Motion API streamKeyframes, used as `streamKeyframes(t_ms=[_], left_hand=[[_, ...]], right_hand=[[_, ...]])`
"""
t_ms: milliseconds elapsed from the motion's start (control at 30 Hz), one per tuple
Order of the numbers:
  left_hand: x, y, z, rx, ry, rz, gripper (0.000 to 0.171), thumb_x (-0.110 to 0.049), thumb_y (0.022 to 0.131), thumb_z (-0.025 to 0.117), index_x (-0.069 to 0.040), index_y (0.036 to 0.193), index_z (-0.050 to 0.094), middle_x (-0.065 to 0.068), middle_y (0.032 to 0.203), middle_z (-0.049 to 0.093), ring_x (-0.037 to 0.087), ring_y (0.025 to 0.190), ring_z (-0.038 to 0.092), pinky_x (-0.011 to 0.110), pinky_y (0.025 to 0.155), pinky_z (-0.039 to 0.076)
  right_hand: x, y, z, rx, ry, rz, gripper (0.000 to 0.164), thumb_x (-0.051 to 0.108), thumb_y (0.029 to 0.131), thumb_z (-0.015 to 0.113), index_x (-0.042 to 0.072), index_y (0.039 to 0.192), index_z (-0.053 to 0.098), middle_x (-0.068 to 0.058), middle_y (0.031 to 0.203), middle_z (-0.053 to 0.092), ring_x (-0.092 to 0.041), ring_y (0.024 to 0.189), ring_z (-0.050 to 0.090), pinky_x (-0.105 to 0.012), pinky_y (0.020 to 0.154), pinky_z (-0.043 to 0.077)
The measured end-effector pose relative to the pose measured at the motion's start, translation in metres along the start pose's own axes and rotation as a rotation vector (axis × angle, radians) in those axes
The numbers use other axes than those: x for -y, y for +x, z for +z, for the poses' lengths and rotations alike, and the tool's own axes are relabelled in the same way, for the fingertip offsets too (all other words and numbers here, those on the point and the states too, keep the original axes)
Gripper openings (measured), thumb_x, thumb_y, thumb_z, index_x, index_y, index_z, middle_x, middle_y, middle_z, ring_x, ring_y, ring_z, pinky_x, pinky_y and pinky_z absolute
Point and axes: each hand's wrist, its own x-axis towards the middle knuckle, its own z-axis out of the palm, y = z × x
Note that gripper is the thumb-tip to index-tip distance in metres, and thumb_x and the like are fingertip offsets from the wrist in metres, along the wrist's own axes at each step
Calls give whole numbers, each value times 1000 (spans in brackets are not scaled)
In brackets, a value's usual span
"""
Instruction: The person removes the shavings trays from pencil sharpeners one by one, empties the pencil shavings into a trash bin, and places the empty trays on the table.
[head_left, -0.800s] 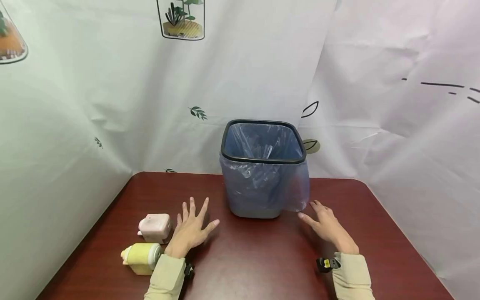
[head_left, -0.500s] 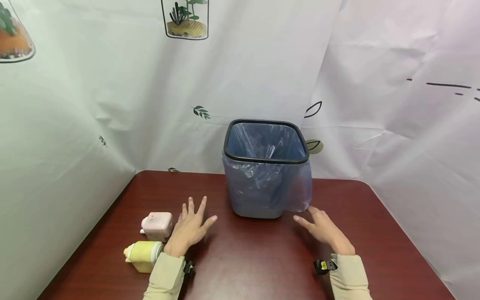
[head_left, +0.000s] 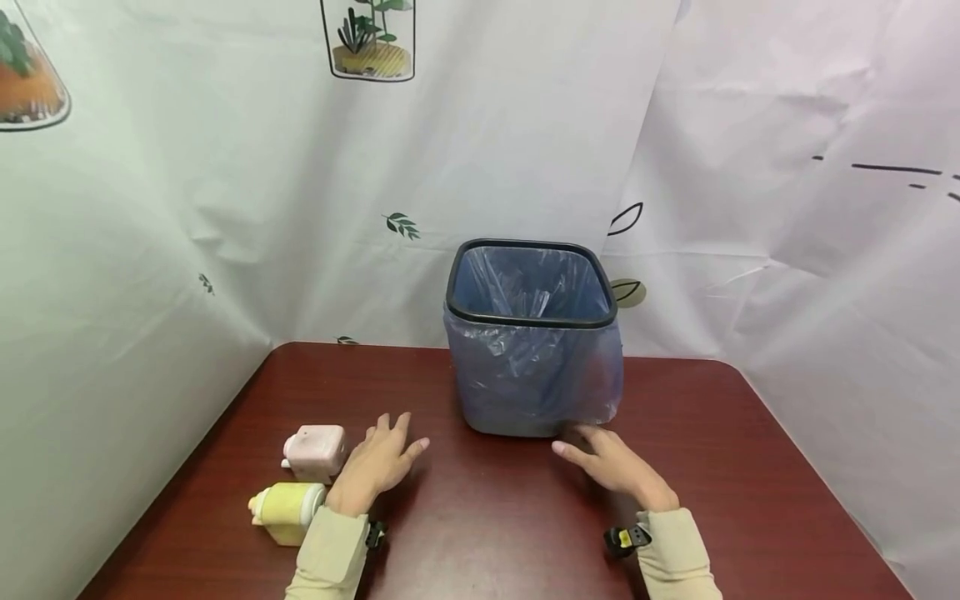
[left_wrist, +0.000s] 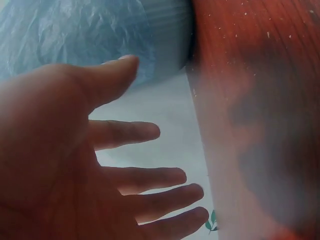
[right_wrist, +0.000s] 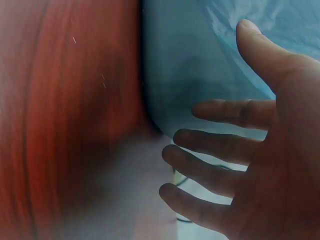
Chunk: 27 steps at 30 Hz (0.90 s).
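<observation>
A trash bin (head_left: pixel 510 423) with a dark rim stands toward the back of the table, lined with a thin bluish plastic bag (head_left: pixel 517 367) that hangs over its outside. My right hand (head_left: pixel 618 467) is just in front of the bin's lower right corner, fingers extended and thumb apart, holding nothing. Its fingertips overlap the bin's base in the head view. My left hand (head_left: pixel 375 467) hovers over the table left of the bin with its fingers spread and nothing in it. Close to the left hand's outer side lie a pink bottle-like object (head_left: pixel 315 452) and a yellow one (head_left: pixel 287 510).
The dark red wooden table (head_left: pixel 495 533) has rounded back corners. White printed cloth (head_left: pixel 315 167) hangs behind it and along both sides. Black cameras are strapped at both wrists.
My right hand has moved left, from beside the hanging bag to the front of the bin's lower corner. The left hand's fingers have lowered slightly. The bin and both bottle-like objects stay put.
</observation>
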Motion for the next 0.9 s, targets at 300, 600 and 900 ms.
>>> streamKeyframes(t_ms=[300, 600, 900], left_hand=[[5, -5, -11, -19, 26, -2, 61, -33, 89, 57, 3, 134, 39, 33, 128, 41, 45, 111, 48, 58, 82, 41], [13, -9, -26, -176, 87, -4, 53, -23, 85, 63, 7, 124, 44, 33, 111, 47, 48, 97, 47, 54, 79, 41], [19, -10, -41, -175, 14, -22, 59, -21, 83, 65, 8, 129, 40, 35, 120, 40, 50, 107, 40, 57, 84, 38]], right_hand=[[13, 3, 15, 22, 8, -59, 57, 50, 87, 55, 3, 118, 57, -8, 113, 59, -23, 107, 55, -44, 89, 42], [28, 11, 29, 38, 124, -123, 54, 48, 88, 54, 4, 120, 56, -6, 110, 61, -14, 96, 60, -34, 81, 48], [44, 13, 45, 25, 205, -214, 40, 33, 89, 59, 2, 114, 58, 1, 96, 64, -9, 84, 62, -28, 73, 50]])
